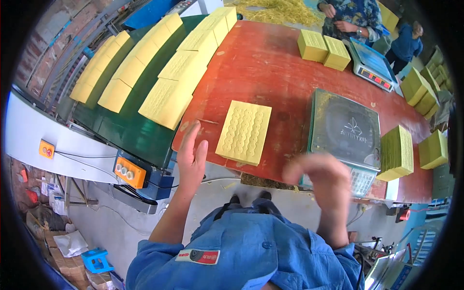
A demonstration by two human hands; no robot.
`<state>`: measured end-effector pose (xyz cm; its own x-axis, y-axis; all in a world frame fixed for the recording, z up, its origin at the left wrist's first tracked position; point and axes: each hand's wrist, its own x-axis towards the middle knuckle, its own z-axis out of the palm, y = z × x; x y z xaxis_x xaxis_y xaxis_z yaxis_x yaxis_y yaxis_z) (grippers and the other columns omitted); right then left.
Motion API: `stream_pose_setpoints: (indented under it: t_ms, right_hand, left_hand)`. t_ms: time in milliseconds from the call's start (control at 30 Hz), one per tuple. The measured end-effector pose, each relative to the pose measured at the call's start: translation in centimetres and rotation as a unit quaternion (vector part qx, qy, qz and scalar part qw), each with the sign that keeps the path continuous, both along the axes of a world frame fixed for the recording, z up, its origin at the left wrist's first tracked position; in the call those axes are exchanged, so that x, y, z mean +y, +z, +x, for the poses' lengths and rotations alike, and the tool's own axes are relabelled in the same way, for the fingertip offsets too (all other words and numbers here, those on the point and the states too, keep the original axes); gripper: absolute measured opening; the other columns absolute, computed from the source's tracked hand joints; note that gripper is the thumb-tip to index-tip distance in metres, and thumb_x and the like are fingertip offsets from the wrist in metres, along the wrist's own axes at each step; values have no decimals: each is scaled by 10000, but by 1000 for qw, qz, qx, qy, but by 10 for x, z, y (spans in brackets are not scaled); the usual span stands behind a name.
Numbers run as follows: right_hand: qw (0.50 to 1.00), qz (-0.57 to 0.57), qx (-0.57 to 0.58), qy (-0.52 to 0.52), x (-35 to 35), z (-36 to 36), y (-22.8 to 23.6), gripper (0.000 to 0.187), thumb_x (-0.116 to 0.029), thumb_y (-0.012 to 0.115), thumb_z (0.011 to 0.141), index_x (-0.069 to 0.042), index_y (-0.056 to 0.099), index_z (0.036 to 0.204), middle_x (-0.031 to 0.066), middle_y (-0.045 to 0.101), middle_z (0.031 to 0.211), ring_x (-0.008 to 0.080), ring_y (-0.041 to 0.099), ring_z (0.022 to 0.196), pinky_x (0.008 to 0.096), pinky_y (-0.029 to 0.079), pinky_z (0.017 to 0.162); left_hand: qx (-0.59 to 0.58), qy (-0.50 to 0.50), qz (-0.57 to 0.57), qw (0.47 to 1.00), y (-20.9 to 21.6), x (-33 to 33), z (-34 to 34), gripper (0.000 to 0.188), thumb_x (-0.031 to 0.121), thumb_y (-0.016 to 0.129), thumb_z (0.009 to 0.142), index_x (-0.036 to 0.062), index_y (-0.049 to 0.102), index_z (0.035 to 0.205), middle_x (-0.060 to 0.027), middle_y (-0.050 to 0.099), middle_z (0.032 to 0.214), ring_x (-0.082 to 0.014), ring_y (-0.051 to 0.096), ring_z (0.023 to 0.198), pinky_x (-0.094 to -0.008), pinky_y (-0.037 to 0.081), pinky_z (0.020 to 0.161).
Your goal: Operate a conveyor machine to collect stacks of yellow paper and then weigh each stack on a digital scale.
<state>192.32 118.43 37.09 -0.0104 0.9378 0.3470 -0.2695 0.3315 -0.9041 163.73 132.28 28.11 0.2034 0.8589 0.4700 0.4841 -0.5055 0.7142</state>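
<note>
**Two empty hands over a yellow slab**

Two hands are up in front of me and neither one holds anything. My left hand (pixel 192 157) is at the near edge of the red counter (pixel 270 67), palm open, fingers (pixel 189 135) straight and a little apart. It is just beside the single yellow slab (pixel 244 131), to its left, but does not touch it. This slab lies flat on the counter, its patterned face up, between my two hands.

My right hand (pixel 321 180) is blurred. Its fingers look loosely bent and not closed on anything. It hovers over the near edge of the grey weighing scale (pixel 345 128), whose plate is bare.

Right of the scale stands a stack of slabs (pixel 397 152), and another block (pixel 432 150) lies near the counter's right end. At the far side two more yellow blocks (pixel 324 48) lie beside a second scale (pixel 372 65), where another person (pixel 353 17) stands.

On my left, the green conveyor belt (pixel 130 125) carries rows of yellow slabs (pixel 166 101) towards the counter. An orange button box (pixel 129 171) sits under its end.
</note>
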Motion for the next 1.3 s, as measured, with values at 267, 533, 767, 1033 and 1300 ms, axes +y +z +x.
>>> stream_pose_setpoints:
  t_ms: [267,533,767,1033,1300]
  right_hand:
    - [836,11,-386,-389,101,-37,-100,559,-136,751,799,-45,540,1308,190,556,1340,380,511,1265,449,426,1073]
    - [833,-13,-426,-353,115,-56,-122,496,-207,721,812,-30,590,1256,168,548,1349,375,478,1293,457,416,1072]
    - [800,-21,-458,-388,58,-80,-116,500,-193,724,804,-29,591,1257,177,546,1338,374,476,1287,452,419,1071]
    - [895,-110,-119,-417,-9,-82,-133,245,-117,633,924,8,641,1134,126,662,1149,200,634,1052,322,500,926]
    - [847,-342,304,-271,-48,-126,-216,288,-207,583,979,-9,575,1188,110,643,1094,238,643,984,383,518,902]
  left_hand:
    - [-58,-135,-92,985,-9,-3,-5,540,106,603,941,-48,420,1425,-245,438,1472,-366,470,1337,-424,400,1099]
    - [241,-214,49,945,1,15,45,632,177,652,868,-98,408,1382,-304,337,1496,-467,320,1396,-492,302,1160]
    - [261,-275,56,923,-2,-20,23,673,223,652,877,-113,386,1396,-311,303,1507,-471,314,1393,-480,301,1163]
    - [356,-254,146,887,43,-23,33,651,339,674,835,-32,527,1350,-271,371,1492,-429,255,1438,-655,153,1154]
    - [363,-272,138,880,6,-18,51,698,363,605,905,-58,403,1424,-291,323,1512,-443,251,1434,-614,186,1164]
